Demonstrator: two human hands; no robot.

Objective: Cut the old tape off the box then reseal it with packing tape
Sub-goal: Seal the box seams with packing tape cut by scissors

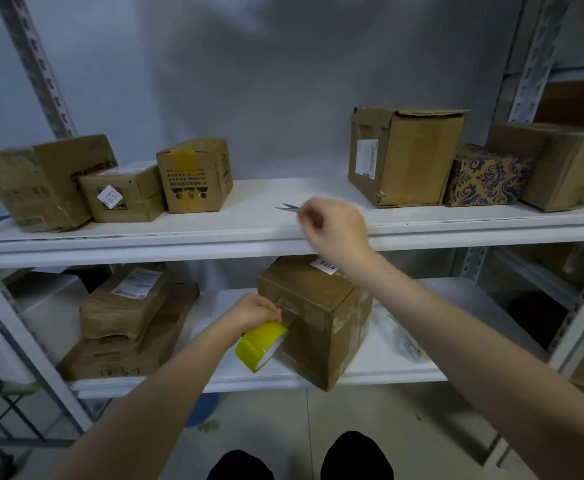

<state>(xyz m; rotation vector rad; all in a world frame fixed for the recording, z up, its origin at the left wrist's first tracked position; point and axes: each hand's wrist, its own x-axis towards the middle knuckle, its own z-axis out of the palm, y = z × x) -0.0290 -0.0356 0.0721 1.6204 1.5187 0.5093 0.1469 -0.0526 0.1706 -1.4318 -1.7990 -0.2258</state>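
Nearest to the camera, the left hand (254,311) was curled round the top rim of a yellow tape roll (257,344), fingers clenched on it. The roll hung just below the knuckles, its open core facing right towards the box (318,323), its axis lying roughly level and tipped a little upward. A short clear strip seemed to run from the roll to the box wall beside the fingertips, though glare made its edges hard to follow.

The box sat on the lower shelf (404,362), turned so that one upright corner pointed at the viewer, its bottom corner jutting slightly past the shelf's front lip. Its white label (325,266) was half cut off by the upper shelf (214,223) and the right forearm.

Farther back and higher, the right hand (335,230) hovered over the upper shelf with its fingers curled tight, thumb and forefinger close together. Scissors (287,207) lay there, blades pointing left, slightly parted; the handles were hidden behind the hand, so whether it gripped them could not be told.
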